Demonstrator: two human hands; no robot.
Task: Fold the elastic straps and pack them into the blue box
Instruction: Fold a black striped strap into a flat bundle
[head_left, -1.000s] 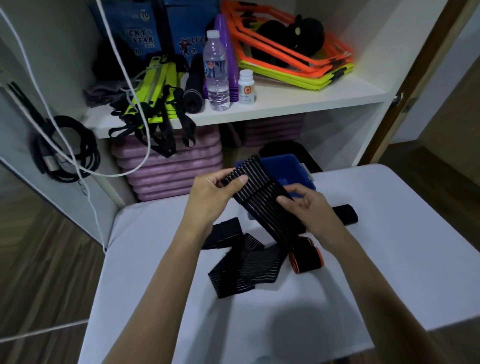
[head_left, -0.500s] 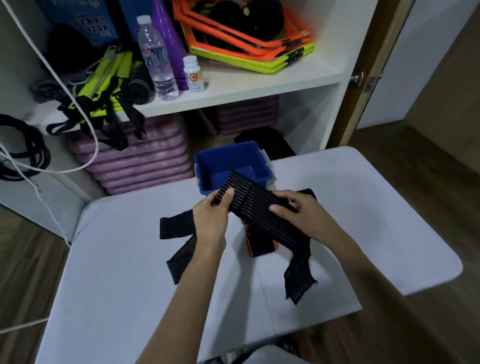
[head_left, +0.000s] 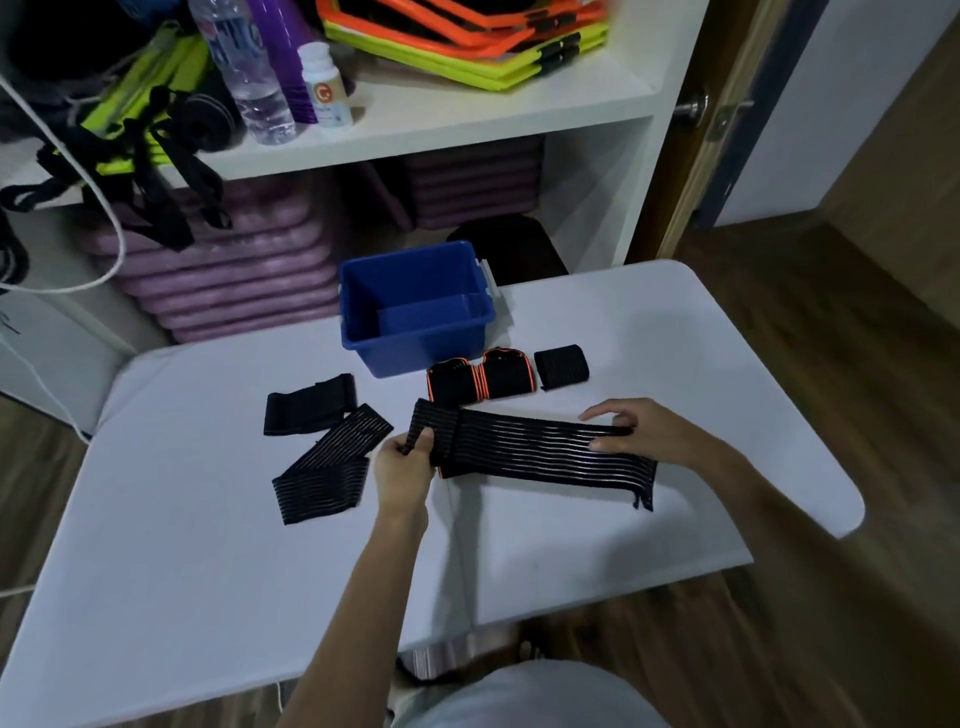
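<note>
At far left on the white worktop (head_left: 156, 545) we see a plain black strap (head_left: 309, 405), lying flat, and just beside it a ribbed strap (head_left: 327, 467) folded at an angle, its upper end touching the plain one.

Next comes our left hand (head_left: 402, 462), fingers curled round the folded-over left end of the long strap (head_left: 535, 449), which it pinches. This ribbed black strap runs across the middle of the worktop, stretched out toward the right, with its frayed right end lying on the surface. An orange-edged piece peeks out from under its left part; how much of it lies below we cannot tell.

Beyond the long strap, at the far edge of the worktop, stands the blue box (head_left: 415, 312), open on top, with no strap visible inside. Just in front of its right corner lie two orange-trimmed wraps (head_left: 480, 382), side by side and touching, and to their right a small black roll (head_left: 561, 366), slightly apart.

Further right, our right hand (head_left: 639, 428) rests on the long strap near its right end, fingers curled loosely over the upper edge and the thumb beneath it on the ribbed face, pinching it.

Behind the worktop, a white shelf (head_left: 467, 119) carries a water bottle (head_left: 244, 67) and a small white bottle (head_left: 324, 85).
</note>
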